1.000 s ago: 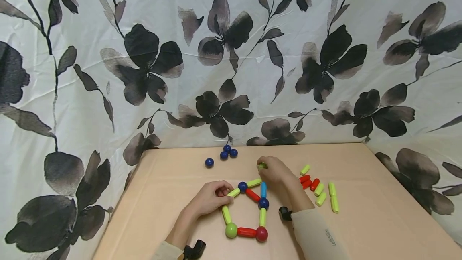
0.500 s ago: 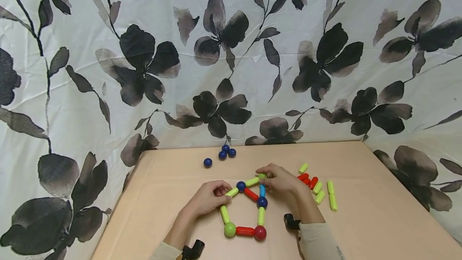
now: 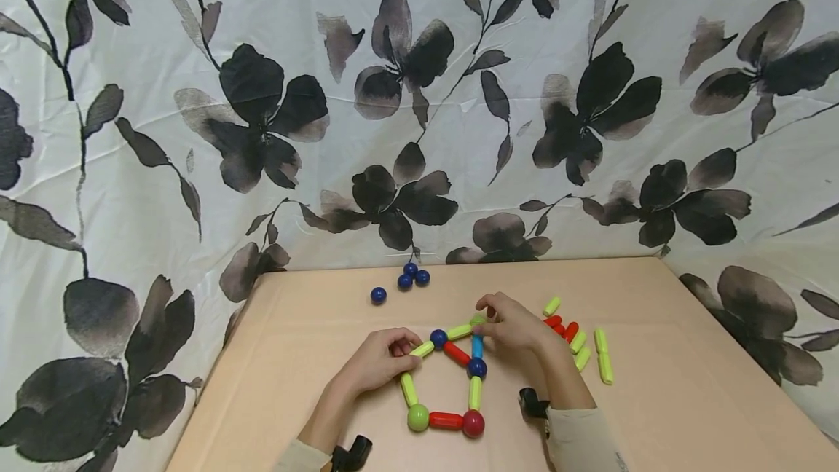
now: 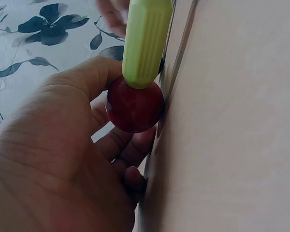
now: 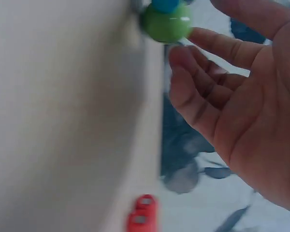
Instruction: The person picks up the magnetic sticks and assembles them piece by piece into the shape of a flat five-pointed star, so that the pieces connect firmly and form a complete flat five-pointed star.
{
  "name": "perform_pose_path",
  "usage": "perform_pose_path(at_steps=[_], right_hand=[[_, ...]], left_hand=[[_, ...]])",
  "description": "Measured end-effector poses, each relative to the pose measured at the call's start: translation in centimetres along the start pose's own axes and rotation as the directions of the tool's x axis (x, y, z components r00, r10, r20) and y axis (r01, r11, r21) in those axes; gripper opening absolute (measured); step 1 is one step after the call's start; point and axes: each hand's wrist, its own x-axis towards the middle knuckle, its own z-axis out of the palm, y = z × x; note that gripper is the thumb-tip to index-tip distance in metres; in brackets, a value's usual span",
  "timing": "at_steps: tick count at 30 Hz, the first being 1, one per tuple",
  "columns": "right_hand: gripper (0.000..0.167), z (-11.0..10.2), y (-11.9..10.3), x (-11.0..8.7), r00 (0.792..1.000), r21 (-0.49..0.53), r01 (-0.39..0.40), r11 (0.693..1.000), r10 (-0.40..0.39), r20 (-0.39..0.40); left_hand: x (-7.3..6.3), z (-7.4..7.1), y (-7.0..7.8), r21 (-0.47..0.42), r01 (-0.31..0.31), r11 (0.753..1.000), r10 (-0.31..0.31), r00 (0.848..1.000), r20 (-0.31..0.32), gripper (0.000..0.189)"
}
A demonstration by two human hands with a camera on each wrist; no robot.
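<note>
A shape of magnetic rods and balls lies on the board in the head view. At its left corner my left hand pinches a dark red ball, which a yellow-green rod meets in the left wrist view. My right hand is at the upper right corner, fingers loosely bent, fingertips right by a green ball. A light blue rod and a yellow-green rod run to that corner. Lower down are a green ball, a red rod and a crimson ball.
Several blue balls sit near the board's far edge. Loose red rods and yellow-green rods lie to the right of the right hand. A floral cloth hangs behind the board.
My right hand has brought the green ball down to the shape's upper right corner, and its fingers have since loosened and drawn slightly right. The left hand keeps its place.
</note>
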Motion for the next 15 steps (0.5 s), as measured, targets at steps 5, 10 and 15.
perform_pose_path(at_steps=[5,10,15], right_hand=[[0.032,-1.2,-2.6,-2.1,0.983,0.0,0.069,0.998,-0.068,0.171],[0.029,0.1,-4.4,-4.1,0.876,0.113,0.022,0.993,-0.074,0.476],[0.013,1.6,-4.8,-4.6,0.852,0.077,-0.037,0.996,-0.009,0.524]], left_hand=[[0.4,0.3,0.6,0.053,-0.027,0.998,0.027,1.0,-0.013,0.025],[0.9,1.0,2.1,0.18,-0.115,0.977,0.115,0.993,0.009,0.046],[1.2,1.7,3.0,0.273,-0.188,0.943,0.161,0.98,0.12,0.048]])
